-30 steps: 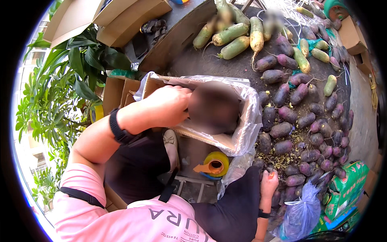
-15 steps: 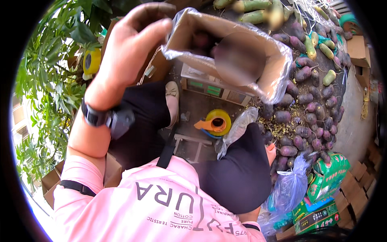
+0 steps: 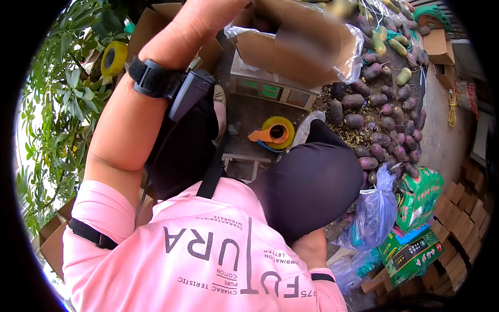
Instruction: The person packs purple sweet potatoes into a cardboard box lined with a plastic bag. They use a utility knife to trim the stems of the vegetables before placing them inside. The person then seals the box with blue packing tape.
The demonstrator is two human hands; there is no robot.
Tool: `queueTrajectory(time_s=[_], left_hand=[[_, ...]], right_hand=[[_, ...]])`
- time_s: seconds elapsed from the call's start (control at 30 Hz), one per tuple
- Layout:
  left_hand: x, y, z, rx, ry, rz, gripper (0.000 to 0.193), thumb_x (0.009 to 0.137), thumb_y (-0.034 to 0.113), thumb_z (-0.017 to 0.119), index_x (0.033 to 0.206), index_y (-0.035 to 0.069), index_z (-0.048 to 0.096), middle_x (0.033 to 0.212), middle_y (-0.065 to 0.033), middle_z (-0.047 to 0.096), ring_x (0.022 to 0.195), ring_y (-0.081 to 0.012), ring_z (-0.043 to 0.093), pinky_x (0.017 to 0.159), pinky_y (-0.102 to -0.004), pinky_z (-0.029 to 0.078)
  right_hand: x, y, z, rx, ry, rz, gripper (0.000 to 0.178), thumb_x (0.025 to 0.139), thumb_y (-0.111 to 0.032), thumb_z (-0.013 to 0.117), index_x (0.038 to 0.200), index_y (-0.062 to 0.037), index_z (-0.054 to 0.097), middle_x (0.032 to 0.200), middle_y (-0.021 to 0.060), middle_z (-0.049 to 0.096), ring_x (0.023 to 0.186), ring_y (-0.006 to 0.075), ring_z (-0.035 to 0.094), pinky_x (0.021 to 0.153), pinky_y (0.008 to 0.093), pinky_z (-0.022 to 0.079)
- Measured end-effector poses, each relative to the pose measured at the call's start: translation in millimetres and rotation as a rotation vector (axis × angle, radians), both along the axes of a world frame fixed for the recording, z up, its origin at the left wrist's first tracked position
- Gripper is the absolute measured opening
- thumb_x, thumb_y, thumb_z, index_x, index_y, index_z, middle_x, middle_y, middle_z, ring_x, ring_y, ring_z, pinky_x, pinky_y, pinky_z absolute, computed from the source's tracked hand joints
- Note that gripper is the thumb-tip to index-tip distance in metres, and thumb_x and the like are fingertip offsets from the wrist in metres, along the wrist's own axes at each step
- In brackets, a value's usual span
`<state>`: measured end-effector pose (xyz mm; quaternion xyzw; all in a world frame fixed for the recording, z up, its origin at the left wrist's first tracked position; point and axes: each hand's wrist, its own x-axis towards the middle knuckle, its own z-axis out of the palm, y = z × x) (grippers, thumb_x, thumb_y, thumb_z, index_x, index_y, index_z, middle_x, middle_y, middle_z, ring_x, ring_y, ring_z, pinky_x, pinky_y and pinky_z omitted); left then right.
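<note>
My left hand [image 3: 222, 9] reaches to the top edge, over the left end of an open cardboard box [image 3: 257, 49] edged with clear plastic. Its fingers are cut off by the picture's edge, so their grip does not show. Dark round shapes lie in the box's shaded left end; a blurred patch covers its middle. Beneath the box stands a white scale [image 3: 244, 86] with a green display. My right forearm [image 3: 312, 247] goes behind my raised knee, which hides the right hand. Purple radishes [image 3: 355, 121] lie in a heap beyond that knee.
An orange tape dispenser with a yellow roll [image 3: 270, 133] lies between my legs. Another yellow roll [image 3: 112, 59] is by the leafy plants at left. Right of my knee are a blue plastic bag [image 3: 377, 208], a green package [image 3: 420, 197] and stacked brown cartons [image 3: 460, 223].
My left hand has moved up and right, partly out of the picture. The right fingers, seen before beside the knee, are now hidden. The view has shifted, and the box sits higher in it.
</note>
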<state>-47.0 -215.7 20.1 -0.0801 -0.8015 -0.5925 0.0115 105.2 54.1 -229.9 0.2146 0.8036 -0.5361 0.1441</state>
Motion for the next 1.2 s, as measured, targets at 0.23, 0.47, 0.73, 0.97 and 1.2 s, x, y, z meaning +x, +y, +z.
queueTrajectory(time_s=[0.23, 0.47, 0.73, 0.97, 1.2], left_hand=[[2, 13, -9, 0.012, -0.036, 0.012, 0.029, 0.090, 0.011, 0.063, 0.115, -0.004, 0.061, 0.095, -0.0087, 0.067, 0.084, -0.0133, 0.061, 0.074, -0.0292, 0.053], [-4, 4, -26, -0.052, 0.008, 0.008, 0.031, 0.089, 0.008, 0.061, 0.119, -0.001, 0.062, 0.097, -0.0079, 0.068, 0.085, -0.0125, 0.062, 0.075, -0.0269, 0.052], [-2, 11, -21, -0.180, 0.012, -0.028, 0.033, 0.085, -0.001, 0.053, 0.116, -0.002, 0.063, 0.097, -0.0046, 0.067, 0.087, -0.0101, 0.059, 0.079, -0.0249, 0.050], [-19, 0, -36, -0.324, -0.038, -0.149, 0.022, 0.085, 0.002, 0.056, 0.104, -0.003, 0.066, 0.096, -0.0132, 0.070, 0.092, -0.0191, 0.066, 0.087, -0.0325, 0.052], [-67, 11, -76, -0.750, -0.184, -0.478, 0.025, 0.084, 0.009, 0.058, 0.105, -0.001, 0.068, 0.098, -0.0241, 0.068, 0.097, -0.0401, 0.065, 0.087, -0.0443, 0.052]], right_hand=[[-17, -18, 3, -0.044, 0.005, -0.002, 0.032, 0.086, -0.016, 0.067, 0.111, 0.0034, 0.058, 0.094, 0.0135, 0.067, 0.078, 0.0271, 0.065, 0.075, 0.0389, 0.051], [74, 25, -36, -0.085, -0.175, -0.137, 0.034, 0.087, -0.015, 0.067, 0.114, 0.0028, 0.058, 0.097, 0.0131, 0.067, 0.078, 0.0267, 0.066, 0.074, 0.0384, 0.051], [244, 175, -110, 0.051, -0.357, -0.436, 0.035, 0.088, -0.015, 0.066, 0.118, 0.0021, 0.058, 0.100, 0.0127, 0.068, 0.079, 0.0263, 0.067, 0.074, 0.0378, 0.052], [11, 157, 187, -0.090, 0.227, -0.308, 0.038, 0.096, -0.015, 0.059, 0.130, 0.0014, 0.053, 0.118, 0.0096, 0.063, 0.100, 0.0171, 0.063, 0.084, 0.0274, 0.050], [-170, 15, 248, 0.267, 0.135, 0.821, 0.043, 0.083, -0.013, 0.066, 0.122, 0.0042, 0.058, 0.110, 0.0222, 0.066, 0.097, 0.0324, 0.067, 0.087, 0.0397, 0.053]])
